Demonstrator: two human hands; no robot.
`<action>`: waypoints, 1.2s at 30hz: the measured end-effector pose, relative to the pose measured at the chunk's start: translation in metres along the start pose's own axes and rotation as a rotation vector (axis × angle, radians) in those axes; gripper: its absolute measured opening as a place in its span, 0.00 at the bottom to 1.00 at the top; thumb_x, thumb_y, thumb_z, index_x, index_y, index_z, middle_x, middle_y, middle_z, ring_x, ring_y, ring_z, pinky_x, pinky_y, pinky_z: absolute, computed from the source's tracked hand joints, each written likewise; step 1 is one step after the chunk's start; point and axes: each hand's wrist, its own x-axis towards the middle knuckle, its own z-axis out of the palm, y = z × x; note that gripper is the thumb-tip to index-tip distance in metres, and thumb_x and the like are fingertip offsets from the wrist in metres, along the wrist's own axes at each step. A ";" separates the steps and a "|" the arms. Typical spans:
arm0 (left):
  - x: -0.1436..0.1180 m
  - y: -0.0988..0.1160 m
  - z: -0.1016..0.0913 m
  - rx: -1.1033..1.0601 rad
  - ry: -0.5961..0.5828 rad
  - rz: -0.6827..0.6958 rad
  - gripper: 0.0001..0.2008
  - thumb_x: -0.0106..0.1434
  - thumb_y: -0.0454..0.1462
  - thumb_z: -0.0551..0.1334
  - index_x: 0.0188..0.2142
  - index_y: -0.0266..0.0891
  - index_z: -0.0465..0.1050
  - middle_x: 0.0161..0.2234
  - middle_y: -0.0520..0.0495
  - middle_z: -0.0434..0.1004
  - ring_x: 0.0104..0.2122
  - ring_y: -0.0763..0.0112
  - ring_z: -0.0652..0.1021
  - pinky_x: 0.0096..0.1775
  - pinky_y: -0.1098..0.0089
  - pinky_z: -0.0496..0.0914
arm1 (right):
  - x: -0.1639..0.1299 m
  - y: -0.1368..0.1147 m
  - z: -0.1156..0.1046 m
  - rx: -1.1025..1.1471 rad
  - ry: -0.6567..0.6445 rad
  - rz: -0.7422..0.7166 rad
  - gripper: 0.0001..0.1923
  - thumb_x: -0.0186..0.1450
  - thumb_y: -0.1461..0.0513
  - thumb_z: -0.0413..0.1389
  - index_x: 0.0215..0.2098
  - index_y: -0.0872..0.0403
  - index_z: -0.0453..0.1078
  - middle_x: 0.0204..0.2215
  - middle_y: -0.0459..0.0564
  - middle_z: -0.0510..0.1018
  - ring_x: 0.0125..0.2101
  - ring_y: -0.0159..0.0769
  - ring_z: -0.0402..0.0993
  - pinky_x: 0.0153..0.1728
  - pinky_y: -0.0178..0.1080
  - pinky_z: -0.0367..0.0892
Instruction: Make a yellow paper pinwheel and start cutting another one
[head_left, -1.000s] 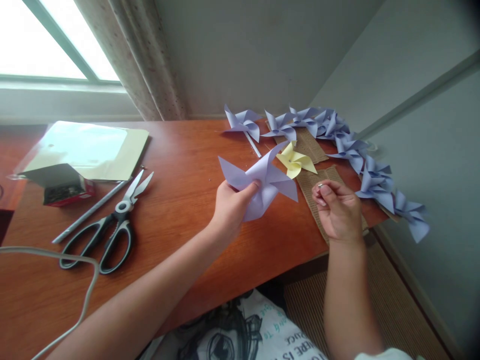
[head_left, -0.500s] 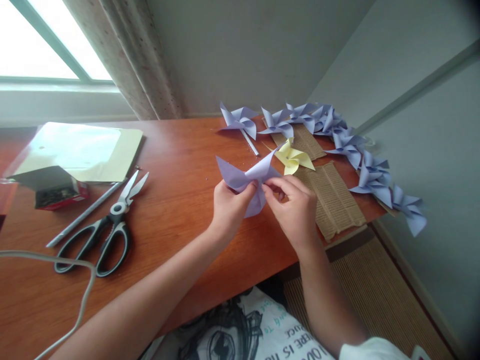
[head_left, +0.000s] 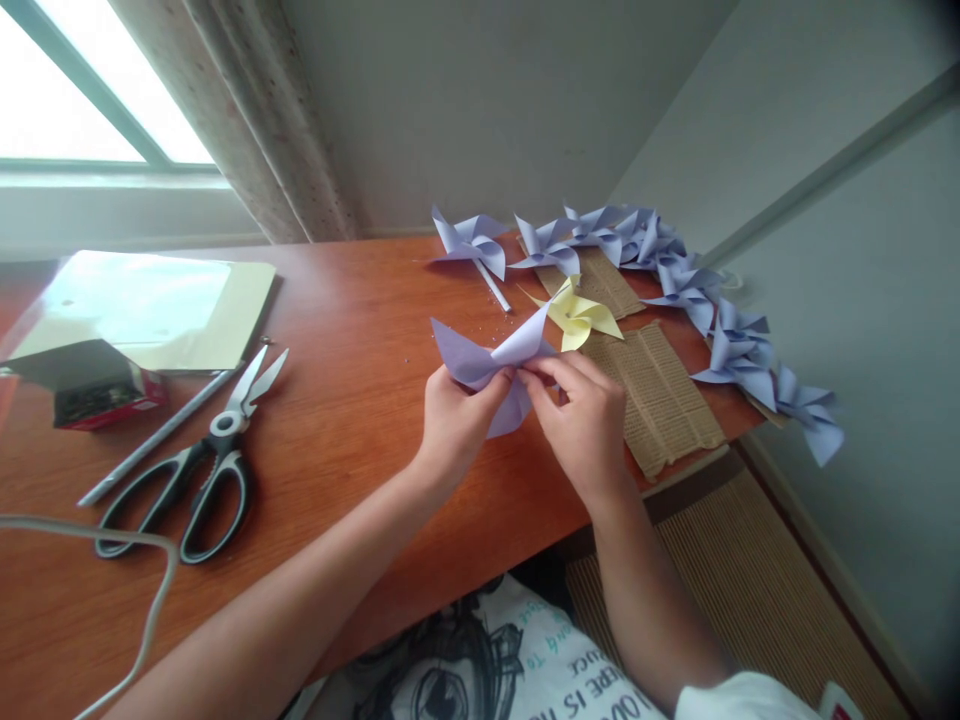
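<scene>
Above the wooden table (head_left: 360, 330) I hold a lilac paper pinwheel (head_left: 517, 342) in both hands. My left hand (head_left: 461, 410) is closed on its left side, the thumb pressed near the centre. The fingertips of my right hand (head_left: 577, 405) pinch the pinwheel's right side close to the middle. The exact point of that pinch is partly covered by the fingers. Just behind my right hand lies a yellow paper pinwheel (head_left: 576, 315).
Several lilac pinwheels (head_left: 739, 345) curve along the back and right edge, beside cardboard pieces (head_left: 660, 400). One pinwheel on a paper stick (head_left: 471, 240) lies behind. At left are scissors (head_left: 217, 450), a rolled paper stick (head_left: 154, 440), a red box (head_left: 105, 400), a folder (head_left: 255, 300) and a cable (head_left: 154, 620).
My right hand has shifted slightly left, nearer the pinwheel's centre. Both hands still grip the pinwheel. The whole view has moved a little.
</scene>
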 end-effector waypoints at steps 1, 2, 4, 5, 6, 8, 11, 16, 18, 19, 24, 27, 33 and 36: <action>0.000 0.000 0.000 -0.006 -0.011 0.001 0.11 0.53 0.39 0.73 0.34 0.36 0.81 0.36 0.45 0.85 0.36 0.61 0.81 0.39 0.69 0.74 | 0.000 0.000 -0.001 0.013 -0.005 0.011 0.05 0.69 0.64 0.59 0.38 0.51 0.78 0.33 0.50 0.81 0.34 0.39 0.77 0.35 0.40 0.70; 0.000 0.000 0.000 -0.012 -0.021 0.003 0.11 0.53 0.39 0.73 0.35 0.36 0.81 0.36 0.45 0.85 0.37 0.61 0.82 0.39 0.68 0.74 | 0.000 0.001 -0.002 0.025 -0.011 0.021 0.05 0.69 0.64 0.59 0.38 0.50 0.79 0.33 0.50 0.81 0.34 0.39 0.77 0.35 0.40 0.70; 0.000 0.000 -0.001 -0.020 -0.040 0.008 0.12 0.54 0.40 0.73 0.36 0.36 0.81 0.37 0.45 0.85 0.38 0.61 0.82 0.41 0.68 0.74 | 0.000 0.001 -0.004 0.043 -0.020 0.038 0.05 0.69 0.63 0.59 0.38 0.51 0.79 0.33 0.50 0.81 0.34 0.39 0.77 0.36 0.40 0.70; -0.001 0.001 -0.001 -0.023 -0.049 0.009 0.12 0.54 0.40 0.74 0.36 0.36 0.81 0.37 0.45 0.85 0.38 0.61 0.82 0.41 0.68 0.74 | 0.000 0.002 -0.005 0.047 -0.022 0.043 0.05 0.69 0.63 0.60 0.38 0.51 0.79 0.33 0.50 0.81 0.34 0.39 0.77 0.36 0.40 0.70; -0.001 0.001 0.000 -0.027 -0.063 0.004 0.12 0.54 0.40 0.74 0.37 0.36 0.81 0.38 0.44 0.85 0.38 0.61 0.82 0.41 0.68 0.74 | 0.000 0.002 -0.006 0.048 -0.022 0.047 0.05 0.68 0.64 0.60 0.38 0.51 0.79 0.33 0.50 0.81 0.34 0.39 0.77 0.36 0.39 0.70; -0.001 0.002 0.000 -0.037 -0.096 -0.022 0.13 0.54 0.41 0.74 0.38 0.36 0.82 0.38 0.44 0.85 0.39 0.61 0.82 0.42 0.67 0.74 | 0.000 0.004 -0.007 0.044 -0.022 0.053 0.05 0.68 0.64 0.60 0.37 0.52 0.78 0.33 0.50 0.81 0.35 0.39 0.77 0.35 0.39 0.70; -0.002 0.001 0.002 -0.039 -0.103 -0.075 0.14 0.53 0.42 0.75 0.37 0.37 0.82 0.38 0.44 0.85 0.38 0.61 0.82 0.41 0.67 0.74 | -0.001 0.007 -0.008 0.040 -0.026 0.052 0.05 0.68 0.64 0.59 0.37 0.51 0.78 0.33 0.51 0.81 0.35 0.40 0.78 0.37 0.40 0.70; 0.000 -0.003 0.007 0.000 -0.083 -0.117 0.16 0.49 0.41 0.77 0.35 0.35 0.82 0.36 0.43 0.85 0.34 0.62 0.82 0.39 0.67 0.74 | -0.005 0.014 -0.009 0.005 -0.023 0.026 0.06 0.69 0.65 0.58 0.37 0.53 0.78 0.31 0.51 0.80 0.35 0.41 0.77 0.39 0.41 0.71; 0.002 -0.004 0.011 0.008 -0.096 -0.128 0.16 0.49 0.42 0.77 0.34 0.35 0.82 0.36 0.43 0.85 0.34 0.62 0.82 0.38 0.67 0.74 | -0.006 0.017 -0.012 0.002 -0.020 0.031 0.06 0.69 0.64 0.58 0.37 0.53 0.78 0.31 0.51 0.80 0.35 0.40 0.76 0.39 0.41 0.71; 0.002 -0.005 0.014 0.017 -0.102 -0.132 0.16 0.49 0.42 0.77 0.34 0.35 0.81 0.35 0.43 0.85 0.33 0.63 0.81 0.38 0.68 0.74 | -0.006 0.019 -0.014 -0.002 -0.014 0.037 0.05 0.69 0.63 0.58 0.37 0.52 0.78 0.31 0.50 0.80 0.35 0.40 0.76 0.40 0.42 0.71; 0.007 -0.007 0.027 0.066 -0.125 -0.125 0.15 0.50 0.42 0.76 0.34 0.35 0.81 0.34 0.45 0.84 0.32 0.65 0.80 0.35 0.70 0.73 | -0.003 0.035 -0.024 -0.115 0.125 0.088 0.08 0.64 0.58 0.65 0.38 0.52 0.74 0.38 0.53 0.80 0.42 0.47 0.74 0.47 0.49 0.70; 0.009 -0.009 0.035 0.064 -0.159 -0.126 0.14 0.51 0.42 0.76 0.35 0.36 0.80 0.34 0.46 0.84 0.32 0.66 0.79 0.35 0.71 0.72 | 0.001 0.051 -0.030 -0.134 0.176 0.127 0.21 0.58 0.54 0.69 0.45 0.54 0.72 0.46 0.59 0.78 0.49 0.53 0.73 0.53 0.55 0.68; 0.010 -0.010 0.049 0.086 -0.219 -0.168 0.14 0.51 0.41 0.76 0.33 0.35 0.80 0.32 0.46 0.83 0.30 0.67 0.78 0.34 0.71 0.71 | 0.006 0.080 -0.047 0.273 -0.155 0.375 0.18 0.59 0.51 0.68 0.42 0.51 0.76 0.42 0.54 0.83 0.42 0.50 0.80 0.43 0.50 0.75; 0.011 -0.010 0.057 0.083 -0.239 -0.179 0.13 0.51 0.40 0.76 0.33 0.35 0.79 0.32 0.46 0.83 0.30 0.67 0.78 0.34 0.71 0.71 | 0.009 0.086 -0.051 0.473 -0.215 0.510 0.19 0.58 0.54 0.69 0.45 0.50 0.76 0.44 0.53 0.83 0.44 0.50 0.81 0.43 0.49 0.76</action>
